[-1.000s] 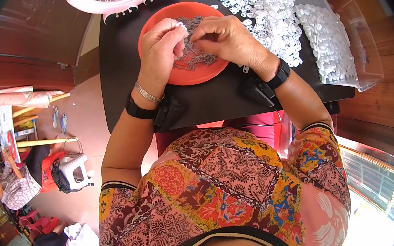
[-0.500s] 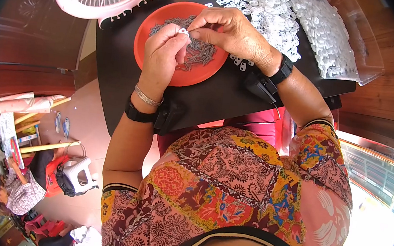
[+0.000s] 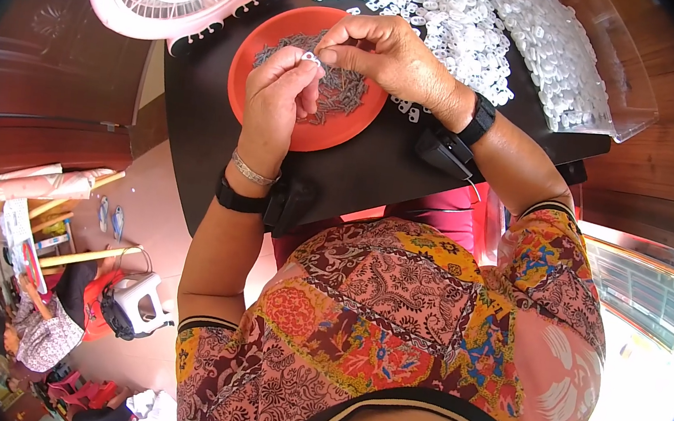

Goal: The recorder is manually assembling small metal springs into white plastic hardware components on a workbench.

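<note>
Pinching a small white plastic piece [image 3: 311, 58] between them, the left hand [image 3: 279, 100] and right hand [image 3: 388, 54] meet fingertip to fingertip directly above the orange plate [image 3: 244, 75]. Both grip it closely; neither is clearly nearer. It looks tiny, pale and roundish, its long axis too small to tell. Dark thin metal bits [image 3: 342, 95] lie heaped on the plate below, and white plastic pieces [image 3: 458, 25] spread beyond its far right rim.
</note>
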A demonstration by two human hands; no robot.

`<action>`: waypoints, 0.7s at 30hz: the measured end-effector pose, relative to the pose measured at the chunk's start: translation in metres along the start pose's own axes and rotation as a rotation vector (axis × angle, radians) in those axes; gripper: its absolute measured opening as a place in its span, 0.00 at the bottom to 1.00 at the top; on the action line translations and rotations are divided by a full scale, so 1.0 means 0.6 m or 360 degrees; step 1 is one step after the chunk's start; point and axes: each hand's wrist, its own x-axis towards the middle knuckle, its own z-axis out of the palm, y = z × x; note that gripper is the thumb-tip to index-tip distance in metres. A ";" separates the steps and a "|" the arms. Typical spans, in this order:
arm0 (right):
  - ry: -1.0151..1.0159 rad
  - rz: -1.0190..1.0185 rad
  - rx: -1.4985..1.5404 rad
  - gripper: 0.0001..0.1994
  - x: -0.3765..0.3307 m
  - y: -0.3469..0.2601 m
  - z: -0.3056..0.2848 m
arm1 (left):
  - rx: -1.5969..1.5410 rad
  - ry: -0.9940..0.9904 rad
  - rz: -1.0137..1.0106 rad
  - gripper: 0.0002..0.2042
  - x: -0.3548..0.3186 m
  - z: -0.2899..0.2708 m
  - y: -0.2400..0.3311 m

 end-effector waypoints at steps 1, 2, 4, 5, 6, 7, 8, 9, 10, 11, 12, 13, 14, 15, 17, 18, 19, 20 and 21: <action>-0.0006 -0.0001 -0.0037 0.05 0.000 -0.001 0.000 | 0.0001 0.0001 -0.0001 0.08 0.000 0.000 0.000; -0.0007 -0.0001 -0.0036 0.05 0.000 0.001 0.000 | 0.0002 -0.0006 -0.0007 0.08 0.000 0.001 0.000; -0.0029 0.0016 -0.0003 0.05 -0.001 0.005 0.002 | 0.0004 -0.0008 -0.0017 0.08 -0.001 0.002 -0.002; -0.0031 0.0017 -0.0001 0.05 -0.001 0.004 0.002 | 0.0054 -0.0002 0.0016 0.08 0.000 0.001 -0.004; -0.0042 0.0010 -0.0040 0.05 -0.001 0.003 0.002 | 0.0103 0.0003 0.0050 0.08 0.001 0.001 -0.006; -0.0053 0.0002 -0.0080 0.04 -0.001 0.003 0.002 | 0.0102 0.0004 0.0049 0.08 0.001 0.002 -0.008; -0.0055 0.0003 -0.0080 0.04 -0.001 0.003 0.002 | 0.0158 0.0012 0.0080 0.08 0.001 0.002 -0.009; -0.0052 -0.0007 -0.0149 0.04 -0.001 0.004 0.002 | 0.0215 0.0017 0.0113 0.08 0.002 0.002 -0.011; -0.0050 -0.0016 -0.0219 0.04 -0.001 0.004 0.002 | 0.0214 0.0016 0.0114 0.08 0.001 0.002 -0.012; -0.0050 -0.0016 -0.0222 0.04 -0.001 0.003 0.002 | 0.0229 0.0021 0.0115 0.08 0.001 0.001 -0.012; -0.0049 -0.0056 -0.0320 0.04 -0.002 0.002 0.001 | 0.0241 0.0021 0.0116 0.08 0.001 0.002 -0.014; -0.0048 -0.0095 -0.0418 0.04 -0.002 0.001 0.001 | 0.0235 0.0014 0.0119 0.08 0.002 0.003 -0.015; -0.0043 -0.0092 -0.0428 0.04 -0.003 -0.001 0.000 | 0.0227 0.0022 0.0100 0.08 0.003 0.004 -0.017; -0.0039 -0.0135 -0.0454 0.03 -0.003 -0.002 0.001 | 0.0221 0.0034 0.0083 0.08 0.002 0.004 -0.017; -0.0042 -0.0237 -0.0541 0.04 -0.002 -0.004 0.000 | 0.0245 0.0014 0.0085 0.08 0.001 0.001 -0.017; -0.0070 -0.0211 -0.0576 0.04 -0.002 -0.009 -0.001 | 0.0272 0.0001 0.0084 0.08 0.001 0.000 -0.018; -0.0097 -0.0185 -0.0610 0.04 -0.001 -0.013 -0.003 | 0.0268 -0.0005 0.0094 0.08 0.002 -0.001 -0.020; -0.0083 -0.0179 -0.0586 0.06 -0.002 -0.008 -0.004 | 0.0243 -0.0005 0.0085 0.08 0.003 -0.001 -0.022; -0.0076 -0.0181 -0.0596 0.06 -0.001 -0.008 -0.008 | 0.0220 -0.0009 0.0074 0.08 0.003 -0.001 -0.022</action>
